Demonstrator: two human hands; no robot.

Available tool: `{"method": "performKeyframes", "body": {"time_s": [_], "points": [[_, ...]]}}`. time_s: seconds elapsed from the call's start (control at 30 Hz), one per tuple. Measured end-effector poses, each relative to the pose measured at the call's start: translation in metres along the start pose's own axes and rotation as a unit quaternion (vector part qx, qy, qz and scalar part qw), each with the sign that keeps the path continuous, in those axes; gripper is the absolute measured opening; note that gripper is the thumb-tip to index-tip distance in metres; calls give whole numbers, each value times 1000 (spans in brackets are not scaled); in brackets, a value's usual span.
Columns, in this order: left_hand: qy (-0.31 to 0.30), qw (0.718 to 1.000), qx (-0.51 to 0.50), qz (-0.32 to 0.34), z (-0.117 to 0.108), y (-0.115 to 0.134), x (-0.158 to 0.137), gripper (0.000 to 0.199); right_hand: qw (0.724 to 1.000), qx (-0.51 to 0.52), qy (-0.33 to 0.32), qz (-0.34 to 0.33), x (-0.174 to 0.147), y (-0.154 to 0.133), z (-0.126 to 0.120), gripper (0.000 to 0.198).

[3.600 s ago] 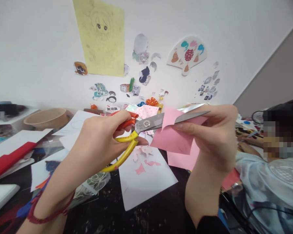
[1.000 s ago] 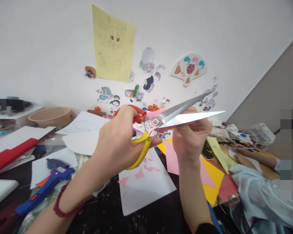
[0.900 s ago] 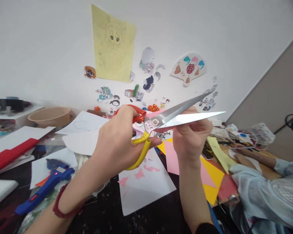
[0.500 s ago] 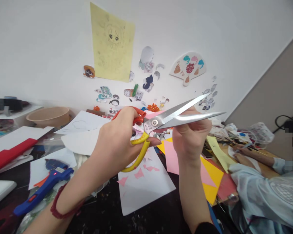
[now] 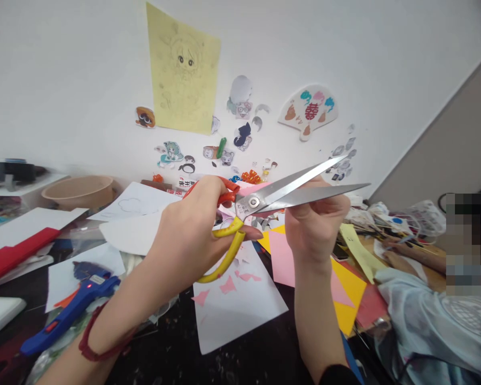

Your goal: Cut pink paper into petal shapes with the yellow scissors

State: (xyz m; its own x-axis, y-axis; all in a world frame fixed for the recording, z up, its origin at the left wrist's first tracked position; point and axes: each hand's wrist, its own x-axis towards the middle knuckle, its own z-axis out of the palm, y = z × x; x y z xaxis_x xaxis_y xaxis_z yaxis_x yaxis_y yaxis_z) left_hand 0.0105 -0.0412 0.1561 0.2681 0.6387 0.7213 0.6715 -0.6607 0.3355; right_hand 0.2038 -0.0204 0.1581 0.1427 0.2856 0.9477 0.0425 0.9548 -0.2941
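My left hand (image 5: 190, 216) is closed round the handles of a pair of scissors (image 5: 253, 202), one loop red and the other yellow. The long steel blades stand apart and point right, passing in front of my right hand (image 5: 315, 227). That hand is closed, its fingertips partly hidden behind the blades. A piece of pink paper (image 5: 253, 188) shows behind the scissors and appears pinched in it. Below lies a white sheet (image 5: 240, 321) with torn-looking pink scraps (image 5: 227, 285) on it.
A blue glue gun (image 5: 74, 307) lies at left, near a red strip (image 5: 20, 254) and a beige bowl (image 5: 78, 191). Pink and yellow sheets (image 5: 350, 291) lie at right. Another person's sleeve (image 5: 409, 305) is beyond them. Stickers and a yellow drawing (image 5: 184, 69) hang on the wall.
Both hands and the scissors hold nearly the same pose; the blades remain apart. The view has shifted very slightly. The person at right has moved a little to the left.
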Motion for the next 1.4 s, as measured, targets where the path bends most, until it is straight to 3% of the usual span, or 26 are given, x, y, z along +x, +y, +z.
{"method": "performKeyframes", "body": {"time_s": [1.03,1.2,1.4], "points": [[24,997,46,63,-3,1,-1,35,997,-48,-22,-58,6,2,-15,7],[3,1000,4,16,-6,1,2,36,998,-62,-14,-30,7,-9,-13,7],[21,975,-198,-97,-4,2,6,36,992,-76,-54,82,7,-22,-10,11]]}}
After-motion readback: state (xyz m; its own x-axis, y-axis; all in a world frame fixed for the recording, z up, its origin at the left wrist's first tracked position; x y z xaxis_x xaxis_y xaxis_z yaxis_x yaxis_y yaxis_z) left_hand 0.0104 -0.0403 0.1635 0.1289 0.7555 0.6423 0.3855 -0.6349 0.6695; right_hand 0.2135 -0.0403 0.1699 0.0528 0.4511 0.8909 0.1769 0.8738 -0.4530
